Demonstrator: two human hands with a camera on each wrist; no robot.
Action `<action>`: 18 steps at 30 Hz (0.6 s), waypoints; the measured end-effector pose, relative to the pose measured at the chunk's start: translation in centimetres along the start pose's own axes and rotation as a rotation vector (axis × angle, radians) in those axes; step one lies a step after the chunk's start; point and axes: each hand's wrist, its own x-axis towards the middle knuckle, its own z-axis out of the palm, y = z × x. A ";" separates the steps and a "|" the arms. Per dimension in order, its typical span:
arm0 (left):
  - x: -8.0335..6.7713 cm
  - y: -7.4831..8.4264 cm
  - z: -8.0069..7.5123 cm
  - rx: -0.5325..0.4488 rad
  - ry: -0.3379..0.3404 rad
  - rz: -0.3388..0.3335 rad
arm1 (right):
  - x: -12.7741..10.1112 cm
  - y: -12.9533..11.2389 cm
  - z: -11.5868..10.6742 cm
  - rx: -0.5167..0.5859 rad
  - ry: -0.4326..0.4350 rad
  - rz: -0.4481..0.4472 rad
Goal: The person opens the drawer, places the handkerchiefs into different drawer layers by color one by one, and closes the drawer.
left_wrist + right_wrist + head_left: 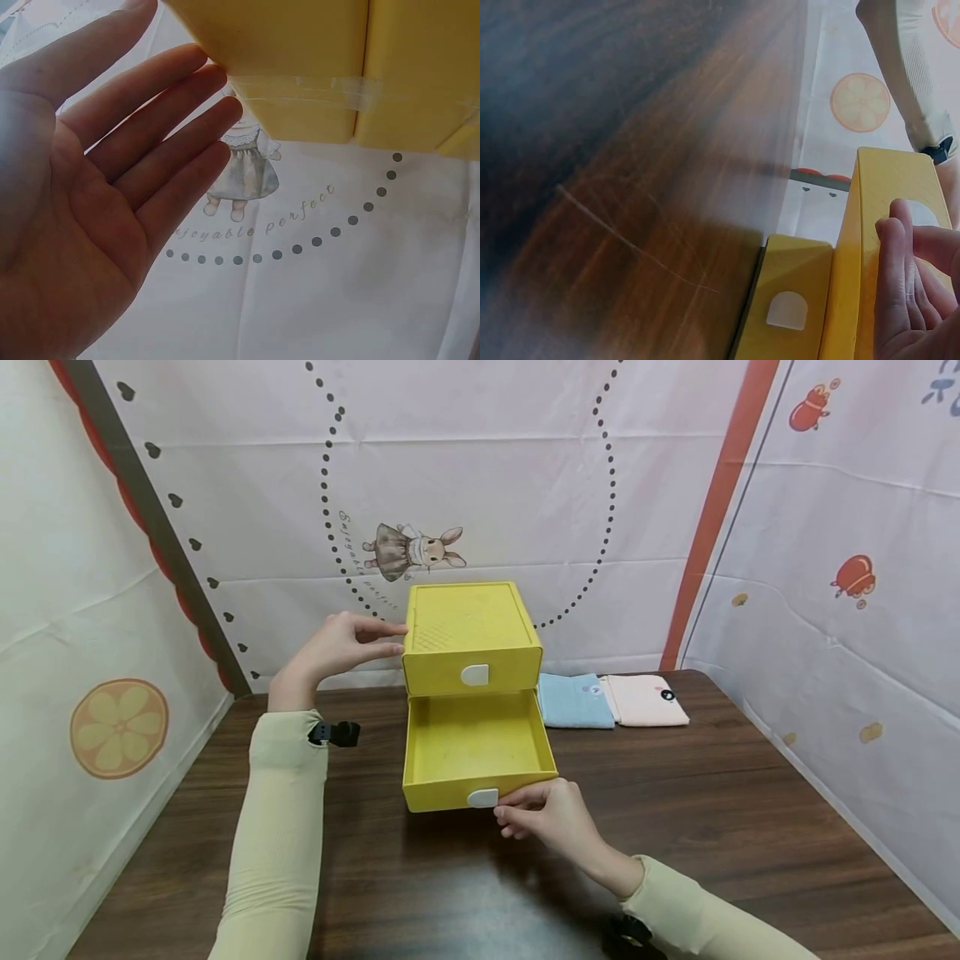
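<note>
A yellow drawer cabinet (pixel 471 618) stands at the back of the table. One drawer (pixel 480 747) below the top one is pulled out, its bare inner floor showing. My right hand (pixel 551 818) pinches at the white pull tab (pixel 482 797) on that drawer's front, thumb and fingers close together; exact contact is partly hidden. A lower drawer front (pixel 799 262) with its own white tab shows in the right wrist view. My left hand (pixel 337 647) touches the cabinet's upper left side with its fingertips, fingers extended and palm off it (pixel 90 195).
To the cabinet's right lie a folded light blue cloth (pixel 573 702) and a folded pale pink cloth (pixel 647 700). Printed white curtains (pixel 487 485) enclose the dark wooden table (pixel 712 827) at the back and sides. Clear tape (pixel 315 90) runs across the cabinet's side.
</note>
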 end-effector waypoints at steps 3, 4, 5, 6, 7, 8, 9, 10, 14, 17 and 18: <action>0.0 0.1 0.0 -0.001 -0.004 0.000 | 0.0 -0.1 0.0 -0.009 -0.001 0.003; 0.0 0.1 0.0 -0.002 -0.005 0.000 | 0.0 -0.2 0.0 -0.014 -0.002 0.004; 0.0 0.1 -0.1 -0.003 -0.004 -0.001 | -0.1 -0.4 0.0 -0.017 -0.004 0.004; 0.0 0.1 -0.1 -0.003 -0.004 0.000 | -0.2 -0.8 0.0 -0.021 -0.004 0.003; 0.0 0.1 -0.1 -0.003 -0.004 -0.001 | -0.3 -1.1 0.1 -0.023 -0.006 0.003; -0.1 0.2 -0.1 -0.004 -0.004 -0.002 | -0.4 -1.6 0.1 -0.025 -0.008 0.002; -0.1 0.2 -0.2 -0.004 -0.003 -0.001 | -0.6 -2.0 0.0 -0.025 -0.010 0.001; -0.1 0.2 -0.2 -0.004 -0.003 -0.002 | -0.7 -2.5 0.0 -0.028 -0.012 -0.001; 0.0 0.1 -0.1 -0.004 -0.004 -0.002 | -1.2 -3.3 -0.1 -0.040 -0.019 -0.014; 0.0 0.0 -0.1 0.000 -0.006 -0.002 | -1.1 -2.7 -0.2 -0.049 -0.020 -0.015; 0.0 0.0 0.0 0.001 -0.007 -0.002 | -1.1 -2.3 -0.3 -0.050 -0.020 -0.013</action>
